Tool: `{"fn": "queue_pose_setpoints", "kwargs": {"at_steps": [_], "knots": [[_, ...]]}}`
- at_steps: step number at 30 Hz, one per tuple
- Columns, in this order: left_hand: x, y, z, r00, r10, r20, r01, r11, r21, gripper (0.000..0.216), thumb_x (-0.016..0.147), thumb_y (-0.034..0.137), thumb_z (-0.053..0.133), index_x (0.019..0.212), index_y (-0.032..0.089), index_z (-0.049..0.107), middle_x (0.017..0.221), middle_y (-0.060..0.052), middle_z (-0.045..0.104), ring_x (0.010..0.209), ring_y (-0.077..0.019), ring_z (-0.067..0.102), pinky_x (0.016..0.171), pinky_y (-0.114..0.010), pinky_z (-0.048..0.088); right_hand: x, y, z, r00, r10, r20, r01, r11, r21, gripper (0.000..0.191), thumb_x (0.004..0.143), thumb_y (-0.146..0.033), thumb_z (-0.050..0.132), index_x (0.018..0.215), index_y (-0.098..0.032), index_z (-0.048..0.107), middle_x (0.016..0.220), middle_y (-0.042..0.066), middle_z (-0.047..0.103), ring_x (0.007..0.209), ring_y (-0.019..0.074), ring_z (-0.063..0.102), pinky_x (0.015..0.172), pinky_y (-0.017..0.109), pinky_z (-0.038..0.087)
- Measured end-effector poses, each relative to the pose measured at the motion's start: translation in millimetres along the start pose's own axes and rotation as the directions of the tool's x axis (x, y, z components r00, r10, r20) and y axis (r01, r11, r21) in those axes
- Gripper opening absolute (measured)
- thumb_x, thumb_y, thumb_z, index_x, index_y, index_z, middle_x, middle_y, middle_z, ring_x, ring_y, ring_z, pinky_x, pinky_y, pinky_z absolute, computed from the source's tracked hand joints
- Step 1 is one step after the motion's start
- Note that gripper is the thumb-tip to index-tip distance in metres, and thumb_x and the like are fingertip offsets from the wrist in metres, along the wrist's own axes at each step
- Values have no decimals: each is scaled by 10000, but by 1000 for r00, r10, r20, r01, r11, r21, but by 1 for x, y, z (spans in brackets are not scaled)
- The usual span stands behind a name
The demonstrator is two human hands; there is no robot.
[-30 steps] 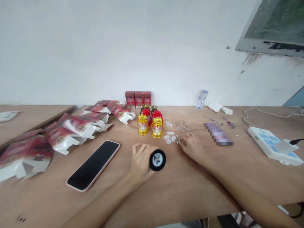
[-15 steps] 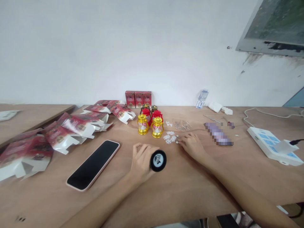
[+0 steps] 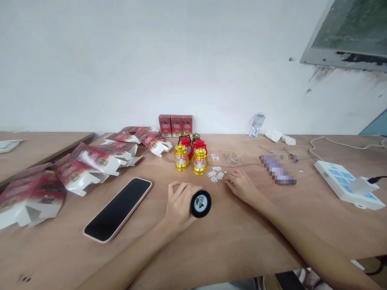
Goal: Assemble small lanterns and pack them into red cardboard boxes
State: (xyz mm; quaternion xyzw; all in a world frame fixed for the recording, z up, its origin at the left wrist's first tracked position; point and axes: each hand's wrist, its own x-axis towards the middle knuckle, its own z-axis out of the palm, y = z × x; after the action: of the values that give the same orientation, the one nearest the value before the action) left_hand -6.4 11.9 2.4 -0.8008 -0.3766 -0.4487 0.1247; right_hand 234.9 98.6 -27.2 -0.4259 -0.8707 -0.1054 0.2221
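Observation:
My left hand [image 3: 179,201] is wrapped round a black, round-ended object [image 3: 200,204]. Its open end faces me and shows a pale inside with metal parts; the rest is hidden by the hand. Resting on the table, my right hand [image 3: 242,184] has its fingertips pinched at a small white disc, mostly covered by them. Another white disc [image 3: 225,172] lies just beyond those fingers. Left of it are several small flat white pieces [image 3: 214,175], with thin metal pieces [image 3: 231,159] behind. Small gold lanterns [image 3: 199,163] stand in front of red lanterns [image 3: 198,146] and dark ones.
Flattened red boxes [image 3: 90,159] spread along the left, beside a phone [image 3: 117,209]. Three upright red boxes [image 3: 176,125] stand by the wall. At right are a purple blurred-out item [image 3: 276,169], a white power strip [image 3: 347,184] with a cable, and a clear bottle [image 3: 256,125].
My right fingertips have drawn slightly toward me and closed over the nearer white disc, which was visible beside them before. My left hand stays nearly still with the black object.

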Motion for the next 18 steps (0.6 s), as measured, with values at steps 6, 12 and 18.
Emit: {"fn": "queue_pose_setpoints", "kwargs": {"at_steps": [6, 12, 18], "knots": [[0, 0, 0, 1000, 3, 4, -3, 1000, -5, 233, 773, 202, 558, 996, 178, 494, 819, -45, 669, 773, -193, 611, 791, -370, 327, 2, 5, 0, 1000, -10, 14, 8, 986, 169, 141, 835, -123, 548, 761, -175, 656, 833, 62, 703, 816, 183, 633, 754, 320, 500], [2, 1, -1, 1000, 5, 6, -5, 1000, 10, 215, 777, 203, 537, 987, 182, 499, 810, -34, 672, 761, -188, 616, 790, -363, 332, 3, 9, 7, 999, -53, 3, 52, 989, 140, 147, 850, -135, 518, 771, -175, 635, 799, 59, 693, 789, 178, 629, 733, 311, 502], [1, 0, 0, 1000, 13, 6, -13, 1000, 13, 212, 789, 218, 529, 996, 185, 496, 819, -46, 675, 756, -195, 610, 787, -371, 328, 5, 12, 11, 994, -103, -23, 105, 992, 69, 141, 857, -144, 505, 756, -161, 603, 758, 70, 666, 745, 191, 608, 702, 324, 503]]}}
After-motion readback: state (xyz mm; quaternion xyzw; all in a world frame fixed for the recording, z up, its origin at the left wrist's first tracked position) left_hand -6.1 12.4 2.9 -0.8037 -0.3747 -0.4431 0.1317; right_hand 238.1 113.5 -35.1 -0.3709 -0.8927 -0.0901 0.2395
